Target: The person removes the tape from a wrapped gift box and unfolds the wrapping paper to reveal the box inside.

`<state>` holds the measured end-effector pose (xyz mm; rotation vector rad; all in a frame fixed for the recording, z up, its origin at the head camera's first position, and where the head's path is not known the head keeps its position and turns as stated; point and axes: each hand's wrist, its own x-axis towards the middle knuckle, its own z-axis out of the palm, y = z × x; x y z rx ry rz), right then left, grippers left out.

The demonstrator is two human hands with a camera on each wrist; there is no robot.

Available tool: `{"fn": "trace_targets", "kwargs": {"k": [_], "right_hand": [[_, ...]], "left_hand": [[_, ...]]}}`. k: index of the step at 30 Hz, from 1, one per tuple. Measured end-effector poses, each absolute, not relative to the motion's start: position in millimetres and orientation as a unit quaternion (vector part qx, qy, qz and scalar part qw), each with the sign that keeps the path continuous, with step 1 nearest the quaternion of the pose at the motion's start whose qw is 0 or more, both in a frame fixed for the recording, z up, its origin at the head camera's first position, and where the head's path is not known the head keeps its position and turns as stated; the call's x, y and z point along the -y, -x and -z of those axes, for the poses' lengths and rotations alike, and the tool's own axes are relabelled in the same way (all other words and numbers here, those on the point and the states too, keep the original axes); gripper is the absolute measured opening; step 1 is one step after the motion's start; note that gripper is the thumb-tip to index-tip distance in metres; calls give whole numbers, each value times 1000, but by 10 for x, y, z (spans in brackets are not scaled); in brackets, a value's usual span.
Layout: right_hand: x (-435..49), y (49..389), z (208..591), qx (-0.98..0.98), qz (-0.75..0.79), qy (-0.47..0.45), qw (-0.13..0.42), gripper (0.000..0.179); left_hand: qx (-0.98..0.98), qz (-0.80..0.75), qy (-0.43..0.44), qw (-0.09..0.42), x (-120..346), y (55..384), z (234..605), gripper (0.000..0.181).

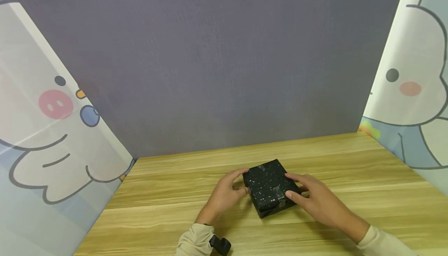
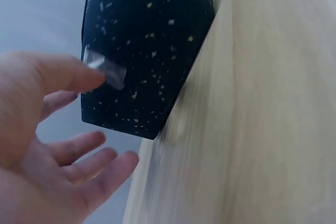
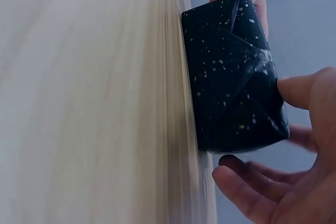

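Note:
A flat box wrapped in black speckled paper (image 1: pixel 269 186) sits on the wooden table between the two hands. Clear tape (image 1: pixel 279 192) shows on its top near the front edge. The left hand (image 1: pixel 225 193) is at the box's left side, index fingertip at the far-left corner and thumb at the side. In the left wrist view that thumb meets a taped patch (image 2: pixel 107 69), while the lower fingers stand apart from the paper. On the right, the right hand (image 1: pixel 320 201) touches the top's edge with thumb and index finger. Its other fingers hang loosely below, seen in the right wrist view.
The wood-grain table (image 1: pixel 168 193) runs back to a plain grey panel (image 1: pixel 217 65). Cartoon-printed sheets (image 1: pixel 35 131) stand at the left and right sides. A black band (image 1: pixel 220 245) is worn at the left wrist over a beige sleeve.

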<state>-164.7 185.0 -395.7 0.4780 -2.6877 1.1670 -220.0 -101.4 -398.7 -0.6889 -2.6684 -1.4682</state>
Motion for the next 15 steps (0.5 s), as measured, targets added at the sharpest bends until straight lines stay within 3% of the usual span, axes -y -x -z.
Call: {"fn": "trace_targets", "kwargs": {"k": [8,15], "right_hand": [[-1848,1711,3947,915,-362,-101,146,47],[-1865,1720,3963,899,-407,-93,134,41]], "left_hand": [[862,448,239,1,1059,2211,3974,35],[859,441,260,-19,1090,2217,3958,31]]}}
